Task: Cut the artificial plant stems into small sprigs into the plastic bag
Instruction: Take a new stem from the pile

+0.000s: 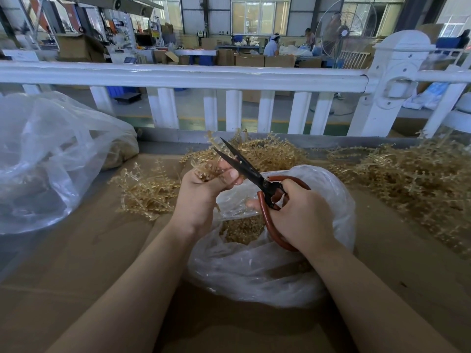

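Head view, worker at bench. L hand [204, 186] raised above the plastic bag [254, 271], fingers and thumb curled round a tan artificial plant stem [206, 169]; stem tips stick out past the thumb toward the blades. R hand [298, 215] grips the scissors [251, 171] by their red-brown loop handles, fingers through the loops; dark blades parted in a narrow V, pointing up and away w/ tips over the far pile. Blade inner edge lies just beside the L thumb; whether steel touches the stem cannot be told, since fingers cover that spot.

Plastic bag: clear, crumpled, mouth open upward, sits on the cardboard sheet [89, 263] directly under both hands and between the forearms. Inside, a heap of cut sprigs [242, 229], tan, seen through the opening and the film.

Uncut stock: loose stems [145, 192] on the cardboard left of the L hand; a second pile [270, 151] behind the scissors; a larger pile [413, 184] at right, spreading to the frame edge.

Other items: second clear bag [51, 159], big, at far left, w/ tan contents at its right side. White railing [229, 77] runs across behind the bench. Beyond it, workshop floor w/ cardboard boxes, a standing fan [344, 31] and seated persons, well apart from the bench.
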Demonstrator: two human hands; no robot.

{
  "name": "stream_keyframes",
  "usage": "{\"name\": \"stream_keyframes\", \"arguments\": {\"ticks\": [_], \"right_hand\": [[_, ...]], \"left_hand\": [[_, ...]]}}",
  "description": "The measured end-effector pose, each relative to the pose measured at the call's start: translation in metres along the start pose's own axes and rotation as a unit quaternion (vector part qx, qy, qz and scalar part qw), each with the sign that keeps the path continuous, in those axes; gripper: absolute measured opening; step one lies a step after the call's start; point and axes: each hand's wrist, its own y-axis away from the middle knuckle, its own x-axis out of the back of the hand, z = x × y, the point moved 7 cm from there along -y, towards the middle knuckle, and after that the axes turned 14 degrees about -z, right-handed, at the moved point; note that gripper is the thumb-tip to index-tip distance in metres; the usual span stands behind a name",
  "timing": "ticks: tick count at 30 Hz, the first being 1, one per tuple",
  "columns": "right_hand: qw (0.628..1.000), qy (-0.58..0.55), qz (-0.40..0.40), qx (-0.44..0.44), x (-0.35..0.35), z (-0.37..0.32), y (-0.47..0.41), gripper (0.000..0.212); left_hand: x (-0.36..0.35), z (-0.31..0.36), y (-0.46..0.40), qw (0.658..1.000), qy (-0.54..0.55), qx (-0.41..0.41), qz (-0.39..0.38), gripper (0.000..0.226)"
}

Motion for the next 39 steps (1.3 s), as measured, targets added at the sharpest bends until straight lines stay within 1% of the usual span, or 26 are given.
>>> {"name": "stream_keyframes", "arguments": {"ticks": [2, 4, 8, 11, 13, 18, 20, 22, 26, 31, 34, 37, 39], "right_hand": [[1.000, 0.002, -0.007, -0.007, -0.001, 0.001, 0.000, 0.074], [1.000, 0.006, -0.008, -0.009, 0.000, 0.001, -0.001, 0.072], [0.999, 0.037, 0.009, -0.009, 0.003, -0.001, 0.000, 0.061], [0.999, 0.035, 0.015, -0.014, 0.005, -0.001, 0.001, 0.065], [0.999, 0.032, 0.021, -0.013, 0.006, -0.002, 0.001, 0.064], [1.000, 0.015, 0.014, -0.001, 0.003, 0.000, 0.000, 0.067], [1.000, 0.007, 0.013, 0.004, 0.003, 0.000, 0.001, 0.061], [1.000, -0.004, 0.008, 0.001, 0.003, 0.000, 0.001, 0.056], [1.000, -0.013, 0.004, 0.007, 0.002, 0.000, 0.001, 0.063], [1.000, -0.020, 0.003, 0.008, 0.002, 0.000, 0.000, 0.065], [1.000, -0.010, 0.003, 0.005, 0.000, 0.000, 0.000, 0.061], [1.000, -0.009, -0.001, -0.009, 0.000, 0.003, -0.001, 0.066], [1.000, -0.005, 0.010, -0.010, 0.002, 0.003, -0.001, 0.062]], "left_hand": [[0.001, -0.001, 0.000, 1.000, 0.010, 0.000, 0.005, 0.005], [0.002, -0.001, 0.000, 1.000, 0.010, -0.004, 0.009, 0.007], [0.002, 0.001, -0.001, 0.999, -0.046, -0.013, 0.000, 0.012], [0.000, 0.002, -0.001, 0.996, -0.093, -0.016, -0.002, 0.009], [-0.002, 0.004, -0.001, 0.994, -0.104, -0.020, -0.007, 0.009], [-0.001, 0.002, -0.002, 0.997, -0.078, -0.016, -0.009, 0.006], [-0.002, 0.002, -0.002, 0.998, -0.064, -0.015, -0.014, 0.002], [-0.002, 0.002, -0.002, 0.998, -0.055, -0.016, -0.014, 0.007], [-0.001, 0.001, -0.002, 0.999, -0.050, -0.016, -0.007, 0.003], [-0.003, 0.003, -0.001, 0.997, -0.081, -0.017, -0.010, 0.003], [-0.004, 0.003, -0.001, 0.997, -0.081, -0.016, -0.012, 0.006], [-0.007, 0.003, 0.000, 0.995, -0.098, -0.014, -0.010, 0.007], [-0.009, 0.002, -0.001, 0.995, -0.104, -0.011, -0.011, 0.005]]}}
